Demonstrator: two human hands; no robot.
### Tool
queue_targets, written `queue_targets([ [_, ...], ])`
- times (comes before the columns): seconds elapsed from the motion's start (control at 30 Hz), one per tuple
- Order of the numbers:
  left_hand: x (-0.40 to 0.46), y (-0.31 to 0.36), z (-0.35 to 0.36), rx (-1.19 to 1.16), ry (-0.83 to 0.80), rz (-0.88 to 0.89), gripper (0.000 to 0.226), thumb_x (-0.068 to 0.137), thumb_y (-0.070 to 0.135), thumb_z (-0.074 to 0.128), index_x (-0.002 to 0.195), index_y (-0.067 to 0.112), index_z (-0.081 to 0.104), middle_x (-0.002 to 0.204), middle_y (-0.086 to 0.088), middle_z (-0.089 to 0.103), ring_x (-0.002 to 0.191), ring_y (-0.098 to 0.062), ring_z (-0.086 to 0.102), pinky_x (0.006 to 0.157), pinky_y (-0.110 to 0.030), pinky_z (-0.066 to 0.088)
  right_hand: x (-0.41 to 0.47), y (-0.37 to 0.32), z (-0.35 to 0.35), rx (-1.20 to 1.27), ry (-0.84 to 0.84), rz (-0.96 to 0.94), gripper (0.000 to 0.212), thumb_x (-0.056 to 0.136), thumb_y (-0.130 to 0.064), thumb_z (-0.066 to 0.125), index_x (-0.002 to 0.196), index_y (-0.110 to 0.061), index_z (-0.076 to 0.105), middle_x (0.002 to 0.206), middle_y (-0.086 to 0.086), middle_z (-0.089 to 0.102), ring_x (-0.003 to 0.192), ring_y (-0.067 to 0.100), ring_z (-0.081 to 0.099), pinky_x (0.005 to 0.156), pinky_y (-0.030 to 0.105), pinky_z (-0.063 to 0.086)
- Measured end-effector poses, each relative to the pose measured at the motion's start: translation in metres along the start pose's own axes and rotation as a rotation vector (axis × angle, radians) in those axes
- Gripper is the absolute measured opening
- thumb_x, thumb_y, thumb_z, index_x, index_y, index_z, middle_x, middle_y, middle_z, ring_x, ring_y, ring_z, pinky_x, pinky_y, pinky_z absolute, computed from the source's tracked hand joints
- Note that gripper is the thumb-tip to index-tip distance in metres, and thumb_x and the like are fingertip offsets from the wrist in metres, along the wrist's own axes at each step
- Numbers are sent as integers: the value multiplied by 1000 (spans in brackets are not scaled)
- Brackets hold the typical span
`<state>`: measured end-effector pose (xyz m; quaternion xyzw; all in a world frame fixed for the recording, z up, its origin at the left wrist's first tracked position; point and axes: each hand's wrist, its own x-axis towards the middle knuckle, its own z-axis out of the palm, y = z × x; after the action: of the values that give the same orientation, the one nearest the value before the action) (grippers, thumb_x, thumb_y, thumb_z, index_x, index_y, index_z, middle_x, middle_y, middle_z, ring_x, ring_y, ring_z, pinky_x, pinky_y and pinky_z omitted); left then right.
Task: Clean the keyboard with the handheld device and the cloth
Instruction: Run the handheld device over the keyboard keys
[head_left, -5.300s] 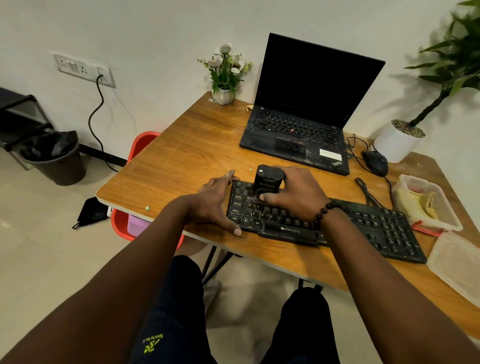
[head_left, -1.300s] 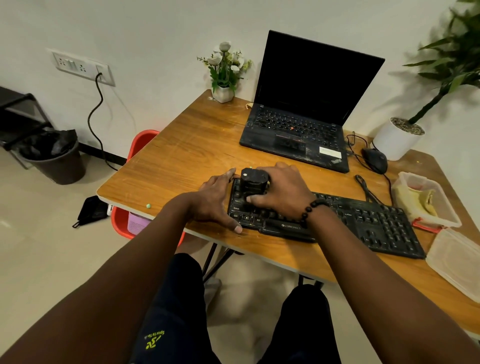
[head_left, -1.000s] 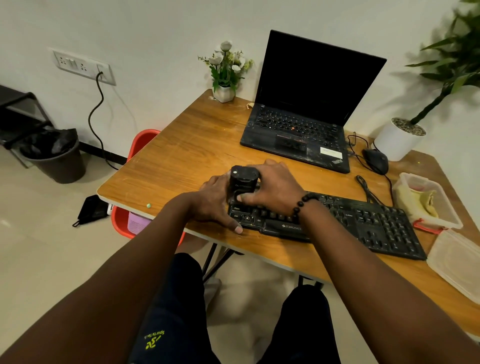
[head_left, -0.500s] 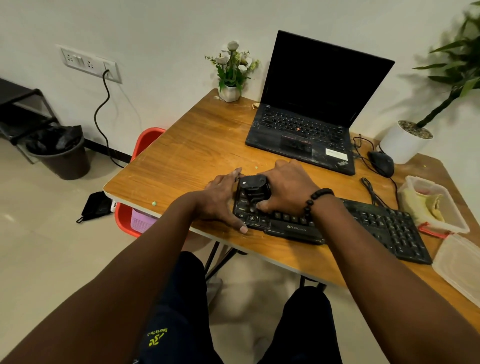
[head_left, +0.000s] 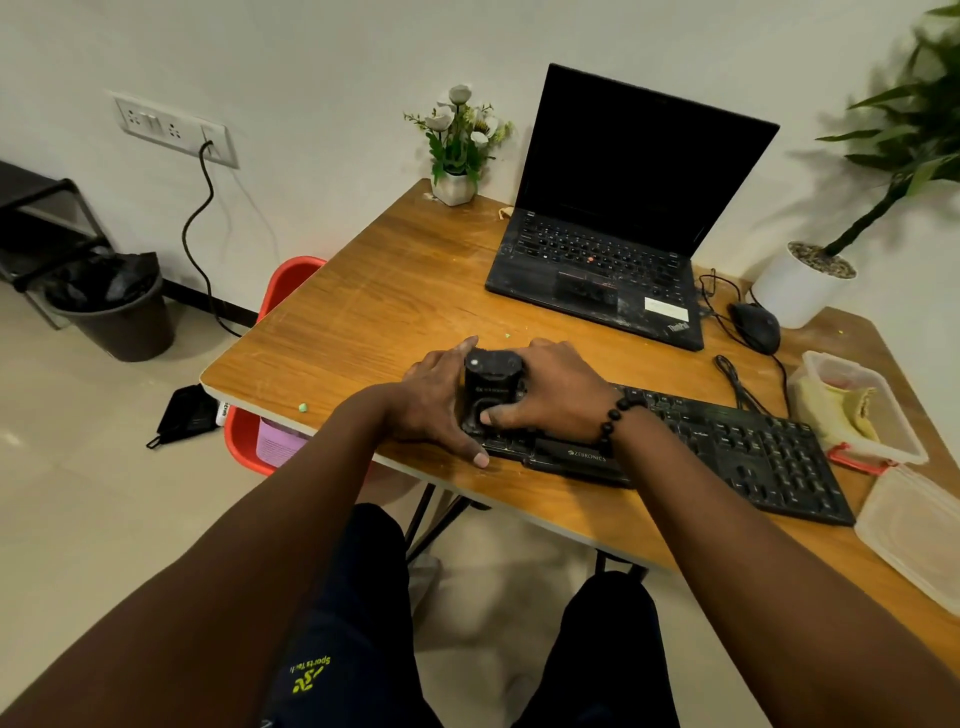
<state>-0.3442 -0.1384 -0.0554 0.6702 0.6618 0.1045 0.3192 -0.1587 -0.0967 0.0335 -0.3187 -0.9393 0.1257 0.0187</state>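
I hold the handheld device on the left end of the keyboard.

My right hand (head_left: 550, 392) is curled around the black handheld device (head_left: 491, 395), with the thumb pressed on its front side, and the device stands upright on the left end of the black keyboard (head_left: 727, 447). My left hand (head_left: 436, 400) lies with relaxed fingers at the left edge of the keyboard, just beside the device; its thumb tip rests on the wooden table (head_left: 363, 312) near the front corner of the keyboard, and it grips nothing. The keyboard lies along the front edge of the table, in front of the open laptop (head_left: 613, 218). A yellow cloth (head_left: 841, 410) sits inside a clear plastic container (head_left: 904, 447) just beside the right end of the keyboard, and the lid (head_left: 914, 535) lies in front of the container.
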Motion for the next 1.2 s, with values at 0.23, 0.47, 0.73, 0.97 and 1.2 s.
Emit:
queue_targets([
  [0.23,-3,4,-7,20,-30,22,161,39,78,85,157,30,-13,165,3,1,151,-32,3,122,-58,15,-7,0,1,98,67,44,39,76,-45,73,107,-25,61,87,-11,56,87,10,48,81,30,37],
  [0.47,-6,8,-5,-8,-2,7,158,49,67,90,154,33,-24,166,-3,0,152,-35,1,121,-61,14,-16,9,-2,114,63,128,47,76,-48,72,116,-25,59,94,-9,63,94,13,54,83,32,45],
  [0.73,-9,12,-5,-6,9,9,154,56,61,90,155,29,-23,166,-4,1,152,-33,2,122,-55,12,-30,8,0,-54,111,119,46,79,-51,67,118,-30,56,92,-15,52,96,12,42,88,31,36],
  [0.97,-9,12,-5,-11,14,9,154,55,61,90,156,30,-22,165,-5,3,151,-33,5,122,-55,13,-38,19,0,59,157,185,42,78,-48,71,114,-28,58,95,-14,58,95,10,48,84,28,41],
  [1.2,-9,12,-6,8,6,-1,156,52,65,89,155,31,-23,165,-6,2,151,-34,4,121,-58,15,-32,24,7,-91,184,188,44,76,-57,66,112,-32,57,99,-12,61,97,13,45,90,35,37],
])
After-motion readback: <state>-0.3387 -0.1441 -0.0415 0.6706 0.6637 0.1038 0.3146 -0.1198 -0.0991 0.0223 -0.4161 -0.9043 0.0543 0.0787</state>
